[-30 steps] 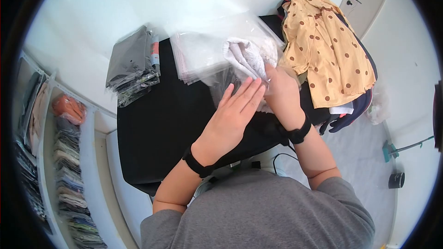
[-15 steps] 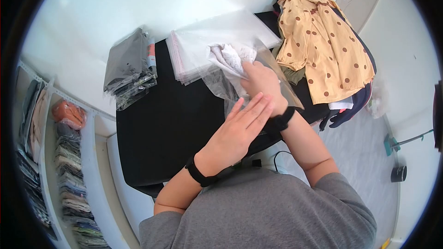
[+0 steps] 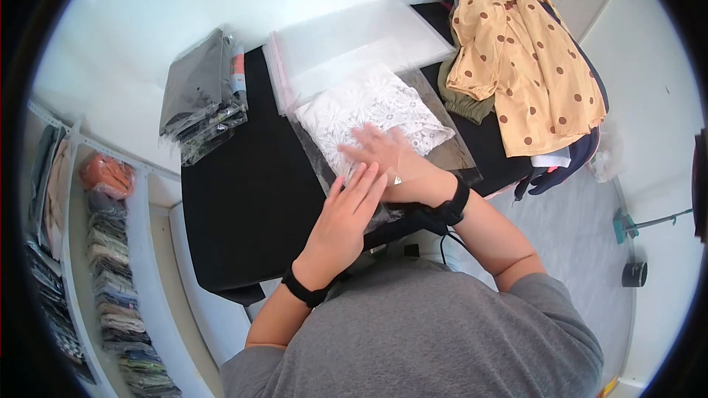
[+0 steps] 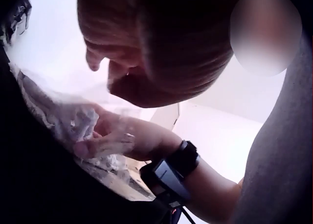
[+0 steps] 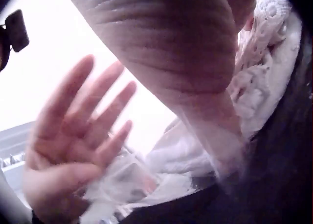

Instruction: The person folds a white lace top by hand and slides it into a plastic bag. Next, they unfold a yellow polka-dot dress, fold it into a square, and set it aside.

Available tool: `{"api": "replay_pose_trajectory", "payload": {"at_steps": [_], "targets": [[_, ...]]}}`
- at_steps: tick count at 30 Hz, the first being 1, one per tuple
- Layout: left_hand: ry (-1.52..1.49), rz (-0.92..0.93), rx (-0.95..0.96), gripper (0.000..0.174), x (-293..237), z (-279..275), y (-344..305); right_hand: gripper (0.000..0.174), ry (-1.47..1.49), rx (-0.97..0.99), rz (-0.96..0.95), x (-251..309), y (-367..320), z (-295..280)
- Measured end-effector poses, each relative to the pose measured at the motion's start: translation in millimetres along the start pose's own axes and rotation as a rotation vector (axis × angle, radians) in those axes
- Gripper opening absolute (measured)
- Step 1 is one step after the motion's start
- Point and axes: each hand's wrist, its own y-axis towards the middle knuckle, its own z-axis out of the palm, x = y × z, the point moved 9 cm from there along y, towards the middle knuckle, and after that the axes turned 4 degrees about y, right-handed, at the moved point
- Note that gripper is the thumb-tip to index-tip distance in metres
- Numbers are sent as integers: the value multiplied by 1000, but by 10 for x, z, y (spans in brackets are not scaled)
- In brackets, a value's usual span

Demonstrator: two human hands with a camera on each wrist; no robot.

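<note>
A white lace garment [image 3: 376, 107] lies spread in a clear plastic bag [image 3: 450, 144] near the table's front edge. My right hand [image 3: 394, 163] is over the garment's lower part, fingers spread and slightly blurred. Thin film wraps its thumb in the right wrist view, and the lace [image 5: 257, 82] shows beside it. Close by on the left, my left hand [image 3: 343, 225] is held with fingers extended, its fingertips overlapping the right hand in the head view. Nothing is in the left palm, which faces the right wrist camera.
A stack of flat clear bags [image 3: 354, 37] lies behind the garment. Packed dark clothes [image 3: 195, 85] are piled at the left of the black table [image 3: 236, 214]. A yellow dotted garment [image 3: 531, 66] tops a clothes heap at right. Shelves [image 3: 110, 250] of packed clothes stand left.
The bunched white garment has become spread out flat in the bag. My right hand has let go of it, moved toward me and opened its fingers. My left hand has shifted slightly left and down.
</note>
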Motion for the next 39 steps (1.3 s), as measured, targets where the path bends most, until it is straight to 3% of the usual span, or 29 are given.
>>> {"api": "replay_pose_trajectory", "payload": {"at_steps": [1, 2, 5, 9, 12, 16, 18, 22, 23, 25, 28, 34, 36, 39], "targets": [[94, 18, 0, 56, -35, -14, -40, 78, -21, -116, 83, -102, -63, -71], [87, 14, 6, 56, -68, -46, -55, 78, -16, -108, 86, -108, -66, -35], [-276, 331, 61, 39, -425, 3, -133, 80, -80, -107, 131, -161, -54, 64], [56, 169, 95, 40, -262, 286, -146, 79, -72, -86, 189, -149, 5, 86], [-9, 38, 83, 39, -187, 294, -176, 78, -80, -114, 225, -206, 37, 146], [-11, 45, 50, 41, -184, 262, -188, 74, -109, -147, 280, -272, 90, 116], [146, -26, 103, 46, -121, 337, -225, 72, -100, -142, 284, -287, 122, 126], [58, -102, 247, 55, -41, 509, -326, 70, -70, -182, 341, -361, 147, 96], [56, -101, 250, 55, -57, 511, -327, 71, -70, -187, 340, -338, 141, 78], [141, -43, 78, 55, -117, 353, -245, 71, -75, -202, 335, -328, 155, 41], [197, -140, 124, 54, 40, 533, -359, 72, -100, -132, 322, -355, 217, 114], [228, -108, 149, 46, 17, 489, -328, 72, -73, -31, 377, -689, 548, 157], [236, -100, 141, 44, 26, 471, -323, 60, 37, 4, 369, -761, 645, 179], [236, -89, 132, 42, 27, 465, -332, 60, 30, 38, 363, -860, 780, 191]]}}
